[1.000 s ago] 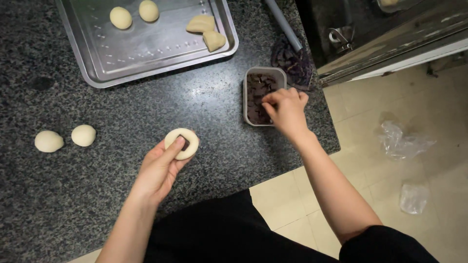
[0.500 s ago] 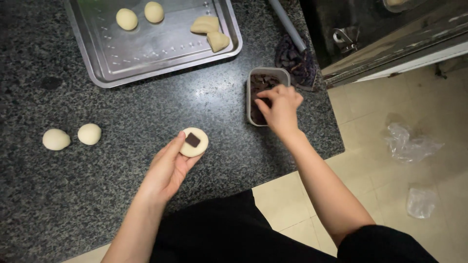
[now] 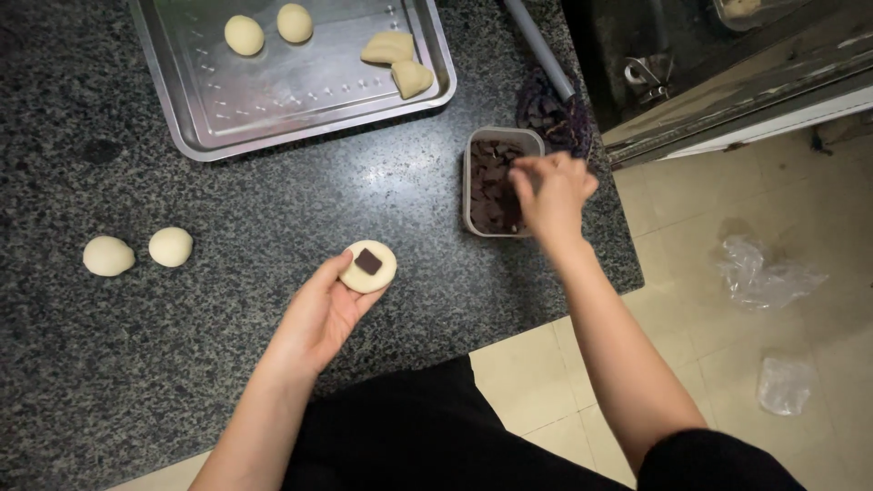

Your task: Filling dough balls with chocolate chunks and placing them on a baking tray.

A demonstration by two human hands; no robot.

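My left hand (image 3: 320,320) holds a flattened round of pale dough (image 3: 368,267) on its fingertips above the dark granite counter (image 3: 136,364). A small dark chocolate square lies on the middle of that dough. My right hand (image 3: 551,189) hovers over the right side of a clear rectangular tub (image 3: 496,180) filled with dark chocolate pieces. Its fingers are pinched together over the tub; whether they hold a piece is hidden.
A metal baking tray (image 3: 300,86) at the back holds two dough balls and two folded dough pieces. Two more dough balls (image 3: 136,252) lie at the left of the counter. A dark cloth and a grey handle (image 3: 546,64) lie behind the tub. Plastic wrappers (image 3: 764,273) litter the tiled floor.
The chocolate square on the dough has come into plain sight as my left hand tilted the round. My right hand stayed at the tub, shifting slightly to its right side.
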